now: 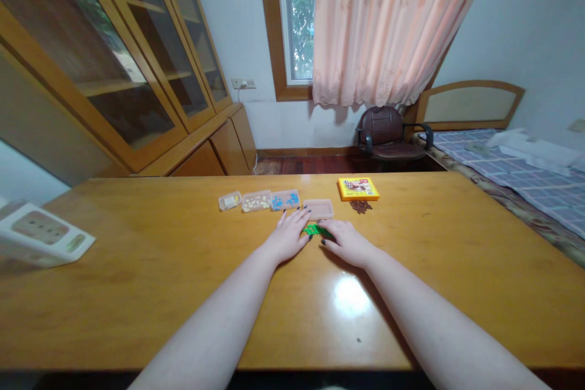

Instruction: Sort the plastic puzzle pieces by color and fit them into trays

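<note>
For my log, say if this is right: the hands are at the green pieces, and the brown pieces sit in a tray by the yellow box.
No: the head view shows the brown pieces loose on the table by the yellow box, not in a tray. The left hand and right hand are at the green pieces.

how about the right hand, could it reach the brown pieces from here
Probably yes: the brown pieces lie just beyond the right hand, and nothing on the table seems to stand between them.

Pink curtain [388, 24], brown office chair [382, 131], glass-fronted cabinet [150, 128]
</note>
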`<move>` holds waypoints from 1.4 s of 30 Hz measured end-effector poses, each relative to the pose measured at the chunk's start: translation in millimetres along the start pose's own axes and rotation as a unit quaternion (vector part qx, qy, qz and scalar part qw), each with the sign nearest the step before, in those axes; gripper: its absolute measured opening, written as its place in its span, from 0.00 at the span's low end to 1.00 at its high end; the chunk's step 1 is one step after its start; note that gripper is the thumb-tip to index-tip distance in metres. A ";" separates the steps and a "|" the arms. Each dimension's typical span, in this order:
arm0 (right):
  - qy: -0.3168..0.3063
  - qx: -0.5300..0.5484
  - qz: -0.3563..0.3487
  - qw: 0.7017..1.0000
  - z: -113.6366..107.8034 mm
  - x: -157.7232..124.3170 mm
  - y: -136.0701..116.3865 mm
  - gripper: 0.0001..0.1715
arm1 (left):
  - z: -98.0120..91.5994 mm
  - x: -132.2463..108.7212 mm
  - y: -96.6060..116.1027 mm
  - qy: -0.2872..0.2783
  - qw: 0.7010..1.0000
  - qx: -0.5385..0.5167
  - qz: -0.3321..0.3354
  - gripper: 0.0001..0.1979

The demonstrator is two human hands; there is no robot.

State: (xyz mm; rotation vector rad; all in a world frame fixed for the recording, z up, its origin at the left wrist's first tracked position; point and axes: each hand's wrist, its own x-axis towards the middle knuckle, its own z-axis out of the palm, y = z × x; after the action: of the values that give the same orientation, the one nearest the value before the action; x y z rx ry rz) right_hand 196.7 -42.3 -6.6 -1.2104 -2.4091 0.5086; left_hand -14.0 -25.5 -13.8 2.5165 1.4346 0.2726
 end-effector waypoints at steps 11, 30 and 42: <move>-0.044 -0.066 -0.052 0.995 10.1 5.0 -11.5 0.30 | 1.9 2.0 -1.3 0.019 1.000 -0.001 -0.003 0.29; -0.073 -0.071 -0.103 0.989 12.3 6.7 -19.8 0.29 | 2.3 6.2 -7.9 0.064 0.997 -0.029 -0.023 0.24; 0.075 0.117 -0.015 0.990 10.3 3.9 -1.1 0.16 | -0.1 3.4 -4.9 0.074 0.997 -0.034 -0.011 0.22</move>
State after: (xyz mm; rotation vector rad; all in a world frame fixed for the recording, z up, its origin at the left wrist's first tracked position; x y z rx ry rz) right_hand 188.7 -41.2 -14.2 -1.0694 -2.1698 0.6464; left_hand -16.4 -20.1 -15.0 2.4692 1.4782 0.5066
